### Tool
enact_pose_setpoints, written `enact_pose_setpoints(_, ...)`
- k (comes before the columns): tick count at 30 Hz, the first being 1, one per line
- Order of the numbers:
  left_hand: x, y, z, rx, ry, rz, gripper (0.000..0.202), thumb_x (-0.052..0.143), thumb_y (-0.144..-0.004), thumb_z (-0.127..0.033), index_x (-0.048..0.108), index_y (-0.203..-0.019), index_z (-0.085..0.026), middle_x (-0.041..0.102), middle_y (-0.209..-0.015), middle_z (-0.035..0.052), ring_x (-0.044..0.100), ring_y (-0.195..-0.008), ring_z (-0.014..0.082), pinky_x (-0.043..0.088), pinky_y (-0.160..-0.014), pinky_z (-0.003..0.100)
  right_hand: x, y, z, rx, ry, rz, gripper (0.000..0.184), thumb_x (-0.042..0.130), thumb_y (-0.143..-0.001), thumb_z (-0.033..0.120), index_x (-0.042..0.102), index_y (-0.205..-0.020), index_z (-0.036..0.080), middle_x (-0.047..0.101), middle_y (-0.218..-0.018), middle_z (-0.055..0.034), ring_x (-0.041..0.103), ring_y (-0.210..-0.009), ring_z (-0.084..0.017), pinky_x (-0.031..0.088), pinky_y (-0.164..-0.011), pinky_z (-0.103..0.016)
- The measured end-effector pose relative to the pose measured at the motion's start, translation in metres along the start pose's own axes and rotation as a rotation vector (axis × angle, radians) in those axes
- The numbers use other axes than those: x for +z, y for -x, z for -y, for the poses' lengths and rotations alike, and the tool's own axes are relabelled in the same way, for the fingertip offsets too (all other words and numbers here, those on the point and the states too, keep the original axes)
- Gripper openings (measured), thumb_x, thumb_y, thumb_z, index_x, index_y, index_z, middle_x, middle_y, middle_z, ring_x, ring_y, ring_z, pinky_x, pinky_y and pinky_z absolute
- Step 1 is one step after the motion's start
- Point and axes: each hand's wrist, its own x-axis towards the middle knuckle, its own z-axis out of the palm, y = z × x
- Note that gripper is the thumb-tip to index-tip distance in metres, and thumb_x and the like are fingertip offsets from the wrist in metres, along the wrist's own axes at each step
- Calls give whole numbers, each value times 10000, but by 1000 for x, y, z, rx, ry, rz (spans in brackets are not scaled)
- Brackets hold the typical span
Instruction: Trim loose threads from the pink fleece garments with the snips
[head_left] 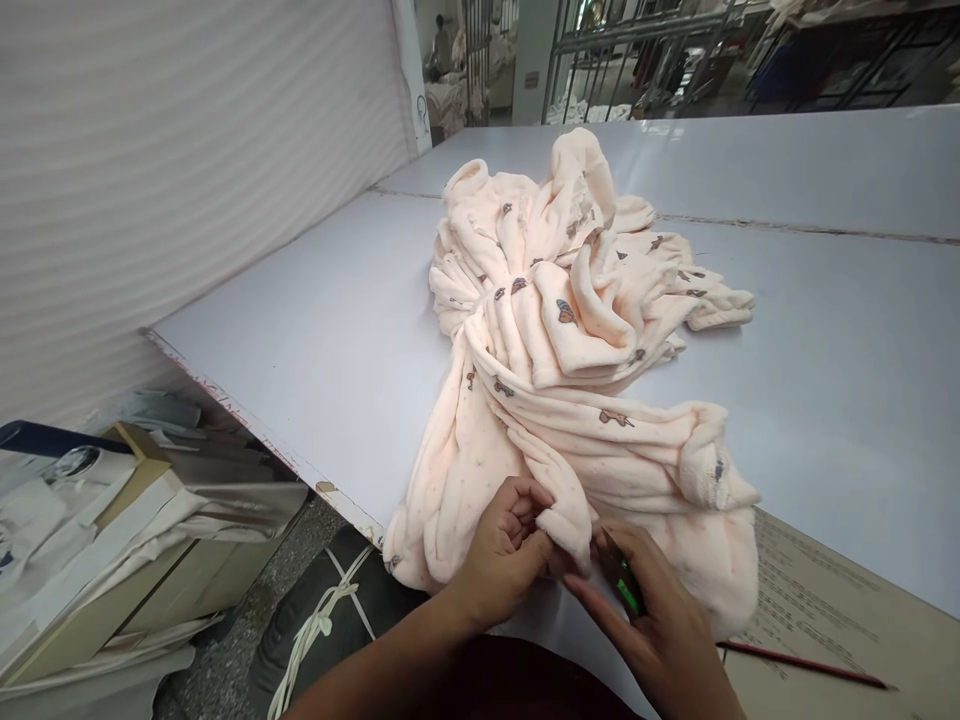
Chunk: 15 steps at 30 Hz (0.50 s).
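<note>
A bundled pale peach fleece garment [540, 340] with small printed figures lies heaped on the white table, its near end hanging toward me. My left hand [506, 550] is closed on a fold of this fabric at the near edge, fingers curled and thumb pressed in. Close beside it, my right hand [652, 600] is wrapped around a small green and black tool [628, 588] that looks like thread snips. Most of that tool is hidden in the palm, and its tip cannot be made out near the cloth.
Under the garment's right side lies a brown printed sheet [840, 610] with a red pencil [810, 665] on it. A box with papers and cloth [150, 540] stands low at left. White foam sheeting [187, 150] rises along the table's left side; metal racks [637, 50] stand behind.
</note>
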Motion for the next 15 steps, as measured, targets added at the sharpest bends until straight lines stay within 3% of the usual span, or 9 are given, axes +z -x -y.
enact_pose_setpoints(2,-2,-5,0,-71,-83,-6,419,690,-694,-426,513,-961,-155,569,-787,18,509,-569,83,402,-516,185,-1,-9,-3,41,-14,-37,268,526,-817,411,539,-984,202,639,-940,-71,607,-874,-224,483,-748,-313)
enact_pose_setpoints(5,-10,-14,-5,-214,-172,15,435,674,-666,-501,601,-736,-78,531,-585,7,440,-485,79,330,-457,190,-9,-25,-5,123,-27,-67,250,436,-870,429,545,-880,204,633,-754,-18,630,-713,-182,506,-617,-247)
enact_pose_setpoints(7,-13,-17,-10,-229,-167,14,466,644,-679,-532,607,-639,-69,515,-525,8,444,-490,91,329,-475,203,-15,-30,-5,166,-5,-88,279,467,-849,462,536,-916,200,645,-794,-25,638,-748,-196,510,-628,-253)
enact_pose_setpoints(11,-11,-16,-19,-215,-134,-12,499,605,-687,-579,630,-636,-83,540,-515,16,496,-527,118,374,-532,227,-20,-18,-3,195,65,-69,404,525,-795,510,533,-1054,200,661,-998,-77,614,-948,-262,498,-737,-311)
enact_pose_setpoints(15,-5,-12,-21,-246,-140,8,554,579,-675,-625,635,-637,-76,530,-497,23,447,-427,100,329,-435,215,-16,-1,5,148,73,54,305,471,-830,514,594,-914,248,681,-837,-10,645,-774,-203,481,-637,-243)
